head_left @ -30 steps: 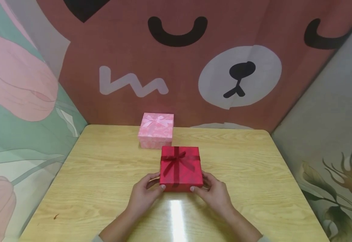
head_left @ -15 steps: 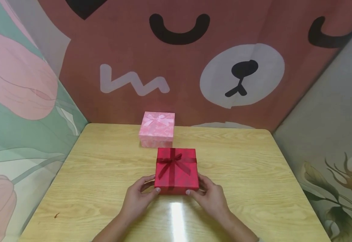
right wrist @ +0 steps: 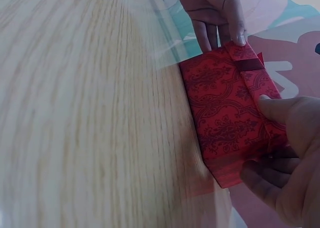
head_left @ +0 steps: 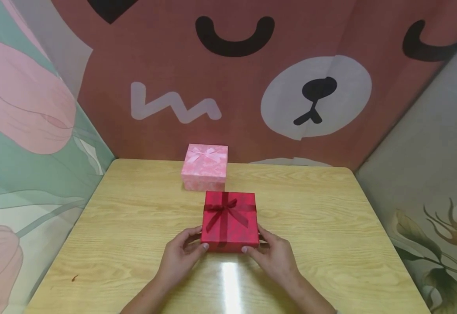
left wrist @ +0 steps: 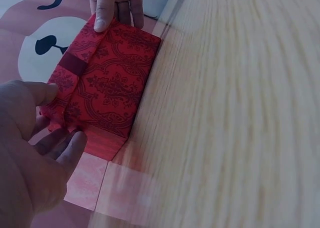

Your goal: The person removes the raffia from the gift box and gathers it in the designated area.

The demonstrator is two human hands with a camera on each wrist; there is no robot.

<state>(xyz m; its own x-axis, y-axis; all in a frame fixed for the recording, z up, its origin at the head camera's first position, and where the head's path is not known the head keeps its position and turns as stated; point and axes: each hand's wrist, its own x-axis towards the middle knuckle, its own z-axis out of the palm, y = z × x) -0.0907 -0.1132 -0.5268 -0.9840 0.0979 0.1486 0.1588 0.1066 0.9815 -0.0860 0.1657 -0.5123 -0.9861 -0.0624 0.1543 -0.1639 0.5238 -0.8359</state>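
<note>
Seen from the head, where both hands come in from the near edge, a red gift box (head_left: 232, 229) sits on the wood-grain bench (head_left: 134, 226), held at its two near corners. The left hand (head_left: 178, 258) grips one corner and the right hand (head_left: 278, 260) the other; on both, the grip is closed round the box, thumb in front and fingers at the side. This view gives the top: a dark red ribbon crosses the lid and ties in a bow (head_left: 226, 209). Both wrist views give what the head camera barely catches, the front wall (left wrist: 117, 83), covered in dark scrollwork, with a short ribbon band (left wrist: 73, 64) crossing the lid's rim. They also place the left thumb (left wrist: 49, 92) and right thumb (right wrist: 271, 106) on that rim, and show the box's base against the bench. Behind the red box and a little to its left stands a pink box (head_left: 204, 182) with a paler bow; whether the two touch is hidden. At the back, a wall hanging (head_left: 165, 56) carries a bear's face and a white zigzag stroke (head_left: 175, 104). Pink tulips (head_left: 25, 102) decorate the left wall.
</note>
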